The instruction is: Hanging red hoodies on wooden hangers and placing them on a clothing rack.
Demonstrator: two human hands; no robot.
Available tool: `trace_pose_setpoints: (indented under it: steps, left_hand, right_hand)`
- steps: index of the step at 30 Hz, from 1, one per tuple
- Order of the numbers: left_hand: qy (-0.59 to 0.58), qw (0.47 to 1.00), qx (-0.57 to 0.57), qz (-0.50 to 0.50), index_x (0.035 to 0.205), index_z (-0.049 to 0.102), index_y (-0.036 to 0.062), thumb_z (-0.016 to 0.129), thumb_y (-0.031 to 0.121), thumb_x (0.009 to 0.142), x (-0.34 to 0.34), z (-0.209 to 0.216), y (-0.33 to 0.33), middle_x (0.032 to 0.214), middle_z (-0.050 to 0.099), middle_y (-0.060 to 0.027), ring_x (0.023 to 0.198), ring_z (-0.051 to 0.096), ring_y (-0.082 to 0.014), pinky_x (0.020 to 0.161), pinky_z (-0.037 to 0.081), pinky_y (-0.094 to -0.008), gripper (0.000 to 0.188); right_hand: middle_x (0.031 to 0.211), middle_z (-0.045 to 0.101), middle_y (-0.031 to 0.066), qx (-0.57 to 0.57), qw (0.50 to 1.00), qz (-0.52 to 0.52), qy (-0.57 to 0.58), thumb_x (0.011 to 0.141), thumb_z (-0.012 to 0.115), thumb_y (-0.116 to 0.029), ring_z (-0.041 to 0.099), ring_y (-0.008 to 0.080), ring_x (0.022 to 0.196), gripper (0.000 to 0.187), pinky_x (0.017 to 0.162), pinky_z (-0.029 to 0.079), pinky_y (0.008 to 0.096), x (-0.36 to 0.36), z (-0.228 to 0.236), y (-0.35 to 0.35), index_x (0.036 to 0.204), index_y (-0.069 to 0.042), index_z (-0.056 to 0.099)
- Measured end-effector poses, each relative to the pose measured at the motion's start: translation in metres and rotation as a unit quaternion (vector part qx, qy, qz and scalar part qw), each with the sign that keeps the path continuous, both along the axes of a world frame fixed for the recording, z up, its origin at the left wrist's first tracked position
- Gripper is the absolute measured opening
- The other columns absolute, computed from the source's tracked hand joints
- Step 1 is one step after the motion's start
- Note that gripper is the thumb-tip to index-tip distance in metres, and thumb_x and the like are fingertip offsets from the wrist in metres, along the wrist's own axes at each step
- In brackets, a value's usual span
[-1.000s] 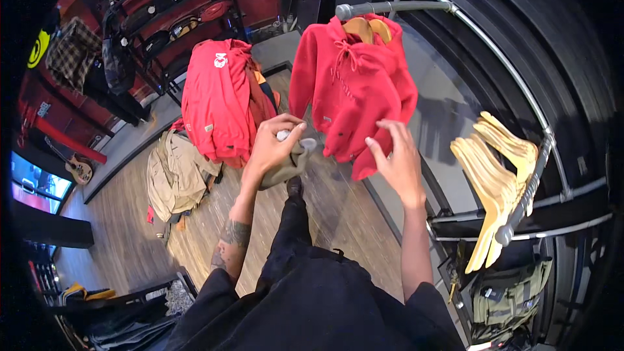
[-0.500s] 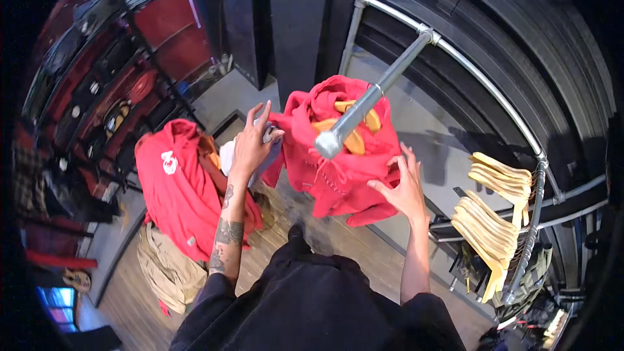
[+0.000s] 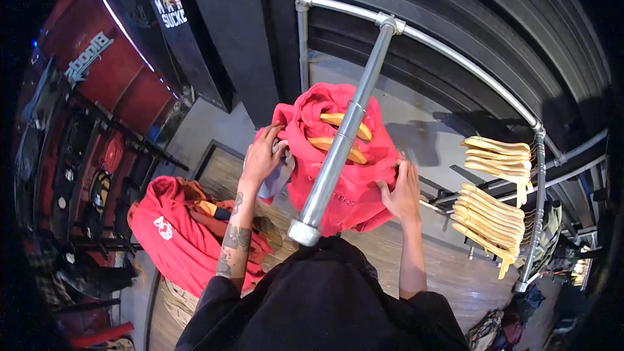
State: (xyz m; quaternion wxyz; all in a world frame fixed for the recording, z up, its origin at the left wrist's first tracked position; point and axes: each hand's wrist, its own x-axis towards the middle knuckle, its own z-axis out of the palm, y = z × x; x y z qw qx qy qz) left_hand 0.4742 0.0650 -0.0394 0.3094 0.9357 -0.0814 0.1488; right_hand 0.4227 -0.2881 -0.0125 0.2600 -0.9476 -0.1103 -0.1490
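Note:
Red hooded sweatshirts (image 3: 344, 201) hang from a metal rail (image 3: 348, 123) in front of me, with two wooden hangers (image 3: 337, 147) showing at their necks. At their left side, my left hand (image 3: 262, 158) has its fingers bent against the red cloth. Just under that hand is a pale grey-white cloth (image 3: 278, 179); whether the hand holds it too is hidden. My right hand (image 3: 402, 194) pinches the right side of the red sweatshirt between thumb and fingers. The rail's capped end passes over the garments toward me.
A heap of red sweatshirts (image 3: 175, 237) lies at lower left, over a beige garment (image 3: 175, 302). Several bare wooden hangers (image 3: 487, 218) hang on a side rail (image 3: 537, 208) at right. Dark shelves with caps (image 3: 97, 188) line the left wall. A black pillar (image 3: 237, 32) stands beyond.
My hands have closed in on the hanging red sweatshirt, the right one now gripping its side. The view has shifted, and the rail's end appears nearer to me.

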Motion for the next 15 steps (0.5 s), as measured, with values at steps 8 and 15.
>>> trace_pose_setpoints:
  steps: [8,15]
  left_hand:
    - [-0.033,0.998,-0.035,-0.029,0.137,0.051,0.0122,0.059,0.032,0.093,0.081,-0.010,-0.026,0.140,0.051,-0.0159,0.121,0.054,-0.0394,0.096,0.048,-0.0476,0.049]
    - [-0.039,0.998,-0.045,-0.016,0.138,0.050,0.0103,0.058,0.033,0.094,0.134,-0.012,-0.043,0.140,0.051,-0.0198,0.123,0.053,-0.0396,0.099,0.047,-0.0463,0.050]
  right_hand:
    - [0.124,0.056,0.0189,-0.016,0.999,-0.026,-0.031,0.083,0.072,-0.033,0.046,0.0396,0.129,0.053,0.111,0.030,0.0537,0.074,0.004,-0.028,0.117,-0.003,0.044]
    - [0.116,0.058,0.0158,-0.002,0.997,-0.034,-0.068,0.083,0.073,-0.037,0.055,0.0371,0.112,0.055,0.101,0.039,0.0495,0.127,0.006,-0.041,0.117,-0.004,0.047]
